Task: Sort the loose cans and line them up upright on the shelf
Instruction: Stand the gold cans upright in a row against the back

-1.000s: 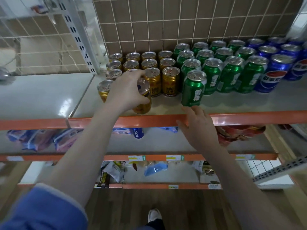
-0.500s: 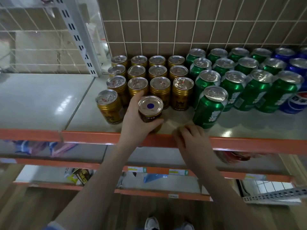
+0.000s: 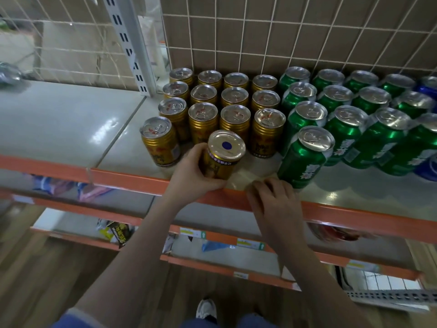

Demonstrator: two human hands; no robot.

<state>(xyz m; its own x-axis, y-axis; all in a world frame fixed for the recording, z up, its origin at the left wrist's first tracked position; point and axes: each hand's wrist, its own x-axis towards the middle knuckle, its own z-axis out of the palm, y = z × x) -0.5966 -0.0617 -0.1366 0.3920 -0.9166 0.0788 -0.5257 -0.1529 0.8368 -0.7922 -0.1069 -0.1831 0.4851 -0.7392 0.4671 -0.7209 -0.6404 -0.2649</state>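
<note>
My left hand (image 3: 192, 172) grips a gold can (image 3: 222, 154) at the front edge of the top shelf (image 3: 118, 159). The can stands with its plain end up, a blue dot on it, unlike its neighbours with pull tabs. Several gold cans (image 3: 234, 110) stand upright in rows behind it, and one gold can (image 3: 160, 142) stands alone at front left. Green cans (image 3: 340, 110) fill rows to the right, with one green can (image 3: 306, 157) out in front. My right hand (image 3: 274, 202) rests on the orange shelf lip (image 3: 132, 182) with fingers curled, holding nothing.
Blue cans (image 3: 428, 166) stand at the far right of the shelf. A wire grid and a tiled wall (image 3: 283, 39) back the shelf; a white slotted upright (image 3: 132, 48) stands at its left rear. Lower shelves (image 3: 212, 259) hold packets. My shoe (image 3: 206, 308) shows on the wooden floor.
The view has tilted down and closer. My left hand has drawn the gold can back to the shelf's front edge, its plain end now showing. My right hand stays at the lip.
</note>
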